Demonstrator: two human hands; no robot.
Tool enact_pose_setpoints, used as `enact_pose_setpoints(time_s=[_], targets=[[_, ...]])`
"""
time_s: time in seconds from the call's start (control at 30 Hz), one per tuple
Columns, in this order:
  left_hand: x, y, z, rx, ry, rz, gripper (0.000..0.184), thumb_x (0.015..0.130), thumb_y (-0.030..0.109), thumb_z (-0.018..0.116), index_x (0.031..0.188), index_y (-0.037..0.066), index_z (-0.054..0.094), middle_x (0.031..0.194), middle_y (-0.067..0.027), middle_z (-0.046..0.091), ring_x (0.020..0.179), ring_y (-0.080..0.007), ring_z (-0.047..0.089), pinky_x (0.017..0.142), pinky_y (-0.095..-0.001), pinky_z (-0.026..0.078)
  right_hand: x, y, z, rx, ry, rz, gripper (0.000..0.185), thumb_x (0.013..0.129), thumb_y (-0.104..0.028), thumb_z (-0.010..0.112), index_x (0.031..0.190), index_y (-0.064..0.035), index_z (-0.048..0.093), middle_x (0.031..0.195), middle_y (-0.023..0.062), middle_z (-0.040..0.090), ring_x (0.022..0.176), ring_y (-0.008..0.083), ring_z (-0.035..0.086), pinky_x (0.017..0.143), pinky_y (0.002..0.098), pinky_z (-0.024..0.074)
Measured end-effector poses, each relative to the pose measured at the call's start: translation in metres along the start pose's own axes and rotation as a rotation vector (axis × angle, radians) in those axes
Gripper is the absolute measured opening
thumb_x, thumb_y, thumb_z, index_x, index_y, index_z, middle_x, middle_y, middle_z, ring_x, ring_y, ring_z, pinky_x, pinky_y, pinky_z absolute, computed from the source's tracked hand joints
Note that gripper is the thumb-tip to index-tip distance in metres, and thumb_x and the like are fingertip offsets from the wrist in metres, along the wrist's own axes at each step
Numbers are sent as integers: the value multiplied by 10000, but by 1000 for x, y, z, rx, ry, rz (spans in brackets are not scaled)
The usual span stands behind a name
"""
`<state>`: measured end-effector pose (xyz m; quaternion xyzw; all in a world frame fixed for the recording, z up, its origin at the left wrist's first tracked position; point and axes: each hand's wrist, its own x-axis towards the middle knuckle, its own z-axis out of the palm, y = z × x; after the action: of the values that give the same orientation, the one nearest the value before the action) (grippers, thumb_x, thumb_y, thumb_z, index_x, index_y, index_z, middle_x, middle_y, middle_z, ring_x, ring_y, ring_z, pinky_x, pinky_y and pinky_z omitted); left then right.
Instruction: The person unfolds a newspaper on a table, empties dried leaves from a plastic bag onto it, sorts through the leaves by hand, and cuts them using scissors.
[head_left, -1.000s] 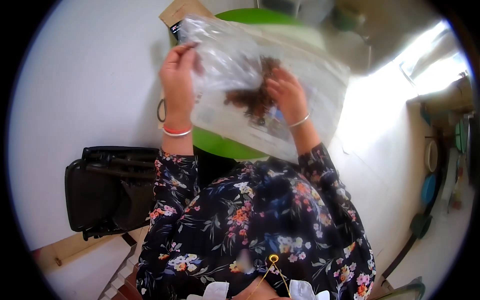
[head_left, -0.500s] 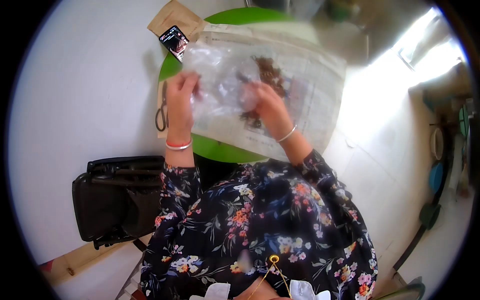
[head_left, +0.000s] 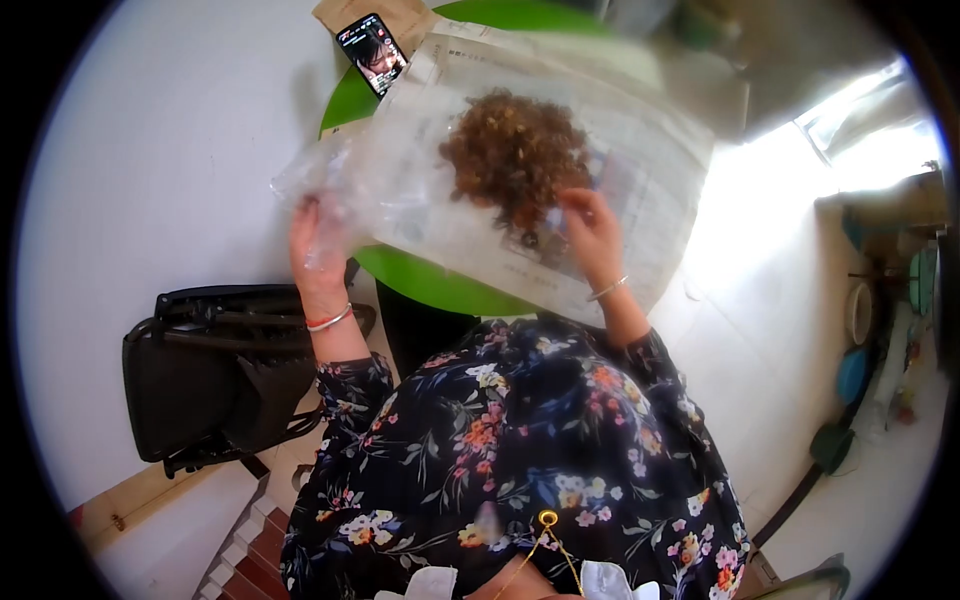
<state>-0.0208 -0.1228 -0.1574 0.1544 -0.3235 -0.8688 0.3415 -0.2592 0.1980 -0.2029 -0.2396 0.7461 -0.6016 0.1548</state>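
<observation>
A heap of brown dried pieces [head_left: 515, 150] lies on a printed paper sheet [head_left: 630, 130] over a round green table [head_left: 440, 285]. At the left, my left hand [head_left: 318, 240] is closed on a clear plastic bag [head_left: 340, 190], which hangs limp past the table's left edge. My right hand [head_left: 592, 228] is at the heap's lower right edge, its fingers drawn together by the pieces; whether they pinch one is too small to make out.
A lit phone [head_left: 373, 56] rests on brown paper [head_left: 405, 20] at the back left. Beside the table at the left stands a black folding chair [head_left: 215, 375]. Basins [head_left: 852, 375] are along the right side.
My left hand has moved left and down with the bag, uncovering the whole heap. My right hand has let go of the bag and moved right, to the heap's edge.
</observation>
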Motion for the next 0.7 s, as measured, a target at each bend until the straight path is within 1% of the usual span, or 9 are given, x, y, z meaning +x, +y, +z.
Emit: enact_pose_setpoints(time_s=[0.07, 0.2, 0.23, 0.3, 0.37, 0.47, 0.57, 0.67, 0.7], targets=[[2, 0, -14, -262, 3, -76, 194, 996, 118, 458, 1151, 46, 551, 1131, -113, 609, 1037, -205, 581, 874, -330, 484, 0, -12, -10, -212, 48, -174, 318, 853, -52, 645, 1168, -33, 603, 1187, 113, 622, 1006, 245, 604, 882, 329, 493], [5, -16, -72, -449, -168, 11, 237, 992, 132, 463, 1198, 40, 537, 1197, -133, 592, 1108, -254, 559, 962, -366, 451, -1, -47, -7, -561, 61, -392, 512, 780, -119, 728, 1248, -20, 545, 1319, 179, 525, 1196, 346, 486, 1007, 415, 410], [6, -18, -72, -492, -217, 36, 249, 991, 135, 464, 1210, 39, 534, 1213, -138, 588, 1126, -266, 553, 984, -374, 443, -1, -47, -7, -574, -21, -406, 699, 723, -164, 770, 1331, -5, 463, 1394, 202, 452, 1273, 394, 404, 1074, 458, 335], [2, -16, -63, -446, -149, 97, 259, 989, 136, 470, 1219, 38, 535, 1226, -138, 588, 1147, -276, 547, 1010, -386, 434, -9, -48, -1, -642, -69, -363, 801, 706, -200, 785, 1389, -33, 402, 1450, 185, 391, 1325, 376, 361, 1108, 477, 277], [-20, -2, -6, -280, 97, 160, 254, 987, 131, 477, 1214, 38, 545, 1219, -128, 594, 1154, -271, 545, 1019, -392, 432, -14, -47, 0, -713, -128, -304, 930, 693, -260, 805, 1455, -46, 317, 1519, 177, 302, 1393, 363, 283, 1134, 487, 229], [-20, -3, -27, -341, -162, 174, 378, 993, 136, 371, 1342, 20, 456, 1354, -144, 518, 1212, -262, 499, 1033, -387, 412, -16, -48, 0, -731, -86, -307, 924, 701, -283, 807, 1451, -42, 325, 1516, 176, 309, 1394, 359, 287, 1135, 494, 221], [-10, -10, -61, -517, -416, 146, 398, 998, 143, 349, 1369, 16, 419, 1412, -147, 469, 1212, -254, 480, 1050, -384, 382, -11, -46, -4, -797, -62, -318, 925, 711, -309, 804, 1451, -34, 322, 1523, 173, 300, 1401, 352, 280, 1138, 501, 210], [-18, 4, -26, -327, 45, 198, 224, 990, 133, 491, 1179, 60, 584, 1123, -56, 630, 1034, -205, 578, 904, -345, 472, -6, -49, -3, -832, -57, -316, 914, 730, -321, 788, 1455, -29, 314, 1526, 183, 289, 1406, 363, 266, 1138, 511, 203], [-16, 10, -17, -296, 91, 215, 222, 998, 140, 475, 1177, 63, 582, 1107, -53, 628, 1021, -203, 577, 893, -339, 471, -3, -49, 1, -843, -50, -324, 905, 738, -319, 781, 1456, -28, 312, 1524, 189, 287, 1406, 369, 264, 1137, 514, 203]])
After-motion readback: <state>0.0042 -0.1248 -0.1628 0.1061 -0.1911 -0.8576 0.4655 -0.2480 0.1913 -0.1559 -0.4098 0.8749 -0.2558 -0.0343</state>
